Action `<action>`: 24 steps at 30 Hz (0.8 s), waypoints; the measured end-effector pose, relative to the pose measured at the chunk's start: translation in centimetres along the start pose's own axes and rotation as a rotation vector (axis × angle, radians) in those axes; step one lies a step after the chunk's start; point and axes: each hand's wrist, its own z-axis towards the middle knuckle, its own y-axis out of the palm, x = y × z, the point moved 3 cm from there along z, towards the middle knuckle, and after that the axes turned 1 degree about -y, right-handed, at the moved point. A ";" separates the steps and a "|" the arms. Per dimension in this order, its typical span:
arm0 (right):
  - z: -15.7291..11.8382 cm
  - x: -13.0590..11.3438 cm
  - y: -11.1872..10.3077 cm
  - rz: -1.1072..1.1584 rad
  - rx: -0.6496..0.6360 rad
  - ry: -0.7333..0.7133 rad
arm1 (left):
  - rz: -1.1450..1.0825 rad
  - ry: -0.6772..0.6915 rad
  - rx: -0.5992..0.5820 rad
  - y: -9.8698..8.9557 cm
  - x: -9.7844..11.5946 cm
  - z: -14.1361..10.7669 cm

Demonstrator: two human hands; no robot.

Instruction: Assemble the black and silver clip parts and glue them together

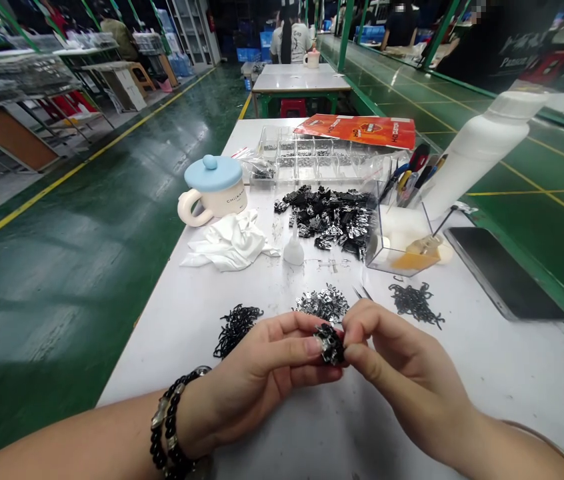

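At the near left we see a bare forearm (87, 430) ending in the left hand (262, 373), its wrist ringed by two bracelets (155, 441) of round, glossy black beads, set with a few silvery or clear-looking pieces; at the near right, behind the right hand (412, 373), we make out one thin, smooth band (542, 436) around the other bare forearm (507, 453), its exact colour hard to tell

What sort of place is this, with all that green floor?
It's probably a factory workshop: there's a heap of black-and-silver parts on the white worktable, another worktable beyond, and a yellow-lined green floor.
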 end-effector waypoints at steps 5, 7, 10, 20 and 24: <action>0.1 0.6 0.1 0.102 -0.025 0.134 | -0.001 -0.007 0.021 -0.1 -0.1 0.0; 0.2 0.9 0.1 0.156 -0.025 0.201 | -0.005 0.000 0.025 -0.2 -0.1 0.0; 0.3 1.2 0.0 0.213 -0.010 0.249 | -0.016 0.010 0.031 -0.2 -0.1 0.0; 0.3 1.7 0.2 0.380 -0.025 0.342 | -0.055 -0.012 0.024 0.0 0.0 0.0; 0.3 1.7 0.2 0.388 -0.033 0.349 | -0.041 0.002 0.033 0.0 0.0 -0.1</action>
